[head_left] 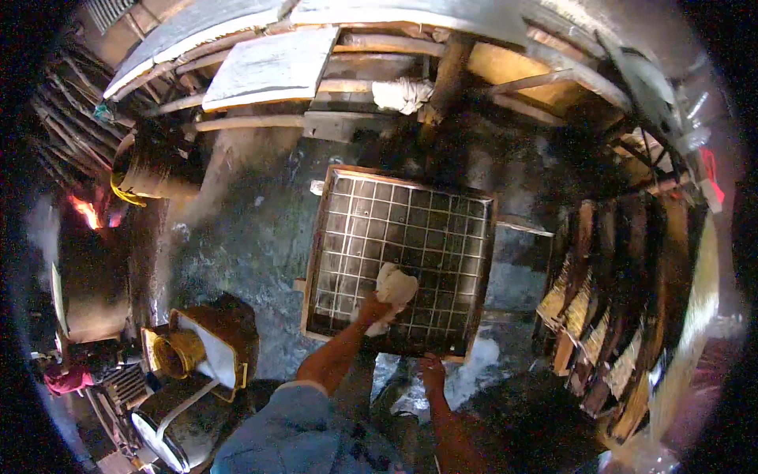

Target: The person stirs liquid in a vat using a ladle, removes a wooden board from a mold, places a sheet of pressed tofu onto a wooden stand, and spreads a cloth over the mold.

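A shallow square wooden frame [317, 253] lies in front of me, its dark inner surface crossed by a grid of pale lines. My left hand [373, 309] is closed on a bunched white cloth [395, 286] and presses it over the lower middle of the grid. Part of the cloth hangs below that hand. At the frame's near edge, right of centre, my right hand [432, 374] has its fingers curled against the rim.
On the left, a yellow container [175, 353] rests on a square tin [209, 347], with a metal bucket [158, 438] below. A fire [85, 210] burns at far left. Stacked frames or boards [624, 292] lean at right. White panels [272, 67] lie on a pole rack behind.
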Available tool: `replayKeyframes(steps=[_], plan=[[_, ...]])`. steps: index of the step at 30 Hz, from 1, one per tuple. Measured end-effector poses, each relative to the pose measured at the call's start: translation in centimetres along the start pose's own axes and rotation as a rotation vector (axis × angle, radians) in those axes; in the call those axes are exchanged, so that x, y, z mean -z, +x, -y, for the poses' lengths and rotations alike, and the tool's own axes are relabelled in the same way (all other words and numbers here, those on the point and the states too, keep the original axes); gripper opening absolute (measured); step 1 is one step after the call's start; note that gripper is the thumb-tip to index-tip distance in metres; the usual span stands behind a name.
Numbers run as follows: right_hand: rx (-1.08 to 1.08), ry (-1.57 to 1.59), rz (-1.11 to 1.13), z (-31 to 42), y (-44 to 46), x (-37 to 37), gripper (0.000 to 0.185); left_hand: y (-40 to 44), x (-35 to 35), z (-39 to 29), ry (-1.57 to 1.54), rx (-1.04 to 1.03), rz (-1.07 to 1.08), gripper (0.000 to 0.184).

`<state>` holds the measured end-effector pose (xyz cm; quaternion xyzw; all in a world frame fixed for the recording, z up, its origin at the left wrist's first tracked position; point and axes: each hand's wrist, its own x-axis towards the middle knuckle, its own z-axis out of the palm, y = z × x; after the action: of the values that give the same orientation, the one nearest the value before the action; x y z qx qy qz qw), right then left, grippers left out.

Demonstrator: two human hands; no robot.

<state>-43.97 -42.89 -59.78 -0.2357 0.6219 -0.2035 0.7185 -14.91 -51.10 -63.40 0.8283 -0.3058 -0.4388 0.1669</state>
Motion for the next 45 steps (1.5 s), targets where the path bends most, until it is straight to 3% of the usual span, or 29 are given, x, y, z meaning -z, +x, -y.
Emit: replayKeyframes(steps=[3, 5, 6, 9, 11, 12, 13, 14, 16, 17, 18, 19, 20, 21, 24, 26, 27, 28, 30, 32, 33, 34, 35, 36, 37, 40, 42, 44, 45], plan=[[0.159, 0.027, 0.061, 0.3, -6.7, -1.6, 0.056, -8.9, -0.1, -3.8, -0.124, 0.166, 0.147, 0.059], [0.423, 0.026, 0.044, 1.2, -11.2, -1.9, 0.061, -16.8, -0.8, -6.7, -0.604, 0.039, 0.205, 0.054], [0.542, 0.020, 0.026, 1.9, -13.8, -1.5, 0.063, -22.3, -1.0, -7.8, -1.046, -0.141, 0.214, 0.051], [0.969, -0.433, -0.208, 3.3, -18.7, 1.4, 0.053, -33.9, 2.2, -11.8, -1.065, -0.424, 0.472, 0.046], [0.936, -0.319, -0.167, 3.9, -22.0, 5.7, 0.052, -36.0, 3.0, -11.7, -0.655, -0.690, 0.408, 0.041], [1.039, -0.527, -0.266, 6.1, -25.7, 6.3, 0.042, -37.6, 4.8, -12.8, -0.447, -0.819, 0.365, 0.038], [1.137, -0.728, -0.393, 8.4, -29.3, 7.0, 0.034, -38.9, 6.7, -13.9, -0.152, -0.868, 0.164, 0.033], [1.019, -0.693, -0.496, 9.1, -30.3, 8.5, 0.033, -41.1, 9.8, -15.5, 0.144, -0.899, -0.044, 0.028], [1.008, -0.680, -0.664, 10.6, -33.5, 10.7, 0.030, -39.0, 12.2, -14.3, -0.327, -0.835, -0.091, 0.020], [1.130, -0.708, -0.737, 12.3, -36.6, 11.1, 0.028, -45.6, 16.6, -16.4, -0.373, -0.640, -0.269, 0.018], [1.253, -0.735, -0.813, 13.2, -38.9, 11.8, 0.027, -46.3, 18.7, -16.1, -0.508, -0.781, -0.331, 0.018], [1.244, -0.827, -0.845, 12.9, -39.3, 13.2, 0.026, -46.1, 21.5, -15.2, -0.751, -0.923, -0.069, 0.019], [1.230, -0.921, -0.875, 12.4, -39.0, 14.9, 0.025, -49.8, 24.9, -16.6, -0.412, -0.747, -0.344, 0.019], [1.217, -1.015, -0.902, 12.4, -39.2, 16.3, 0.024, -51.6, 27.4, -16.4, -0.525, -0.874, -0.364, 0.018], [1.136, -1.061, -0.849, 10.5, -41.6, 17.6, 0.022, -57.2, 34.9, -15.5, -0.635, -1.216, -0.526, 0.016], [1.301, -0.741, -0.683, 8.5, -40.2, 17.5, 0.019, -62.2, 38.7, -16.3, -1.062, -1.013, -0.350, 0.031], [1.368, -0.497, -0.548, 7.4, -39.5, 16.9, 0.018, -63.7, 39.0, -15.6, -1.223, -1.102, -0.193, 0.034], [1.418, -0.251, -0.411, 6.2, -38.0, 16.3, 0.018, -64.6, 38.3, -14.8, -1.120, -1.075, -0.100, 0.033], [1.451, -0.406, -0.370, 5.0, -35.5, 14.1, 0.016, -65.7, 35.4, -13.0, -0.911, -1.013, 0.079, 0.031], [1.251, -0.389, -0.188, 7.2, -48.1, 4.6, 0.017, -57.4, 30.5, -8.7, -0.706, -0.970, 0.466, 0.028], [1.092, -0.445, -0.167, 7.8, -52.5, 1.2, 0.018, -63.8, 27.6, -9.7, -0.114, -1.050, 0.137, 0.039], [1.083, -0.407, -0.133, 7.7, -53.8, -0.7, 0.018, -61.7, 24.3, -8.3, -0.118, -1.275, 0.371, 0.051], [1.076, -0.370, -0.099, 7.6, -54.7, -2.2, 0.018, -63.5, 22.7, -7.6, 0.148, -1.122, 0.466, 0.062], [1.062, -0.337, -0.064, 7.3, -55.5, -3.3, 0.019, -61.4, 20.0, -5.5, 0.263, -1.275, 0.453, 0.071], [1.149, -0.353, -0.065, 7.2, -56.2, -4.3, 0.015, -60.6, 17.7, -3.2, -0.164, -1.229, 0.686, 0.071], [1.350, -0.261, 0.029, 8.3, -58.2, -7.0, 0.019, -59.1, 17.2, -1.8, 0.170, -1.308, 0.261, 0.058], [1.369, 0.003, 0.216, 9.2, -60.5, -8.2, 0.026, -61.1, 20.8, -1.8, -0.032, -1.107, 0.421, 0.050], [1.393, -0.095, 0.372, 9.6, -62.9, -8.2, 0.037, -62.7, 23.3, -2.2, -0.296, -1.017, 0.581, 0.043], [1.451, -0.194, 0.290, 8.9, -63.1, -8.9, 0.042, -63.3, 24.0, -2.2, -0.466, -1.022, 0.663, 0.040]])
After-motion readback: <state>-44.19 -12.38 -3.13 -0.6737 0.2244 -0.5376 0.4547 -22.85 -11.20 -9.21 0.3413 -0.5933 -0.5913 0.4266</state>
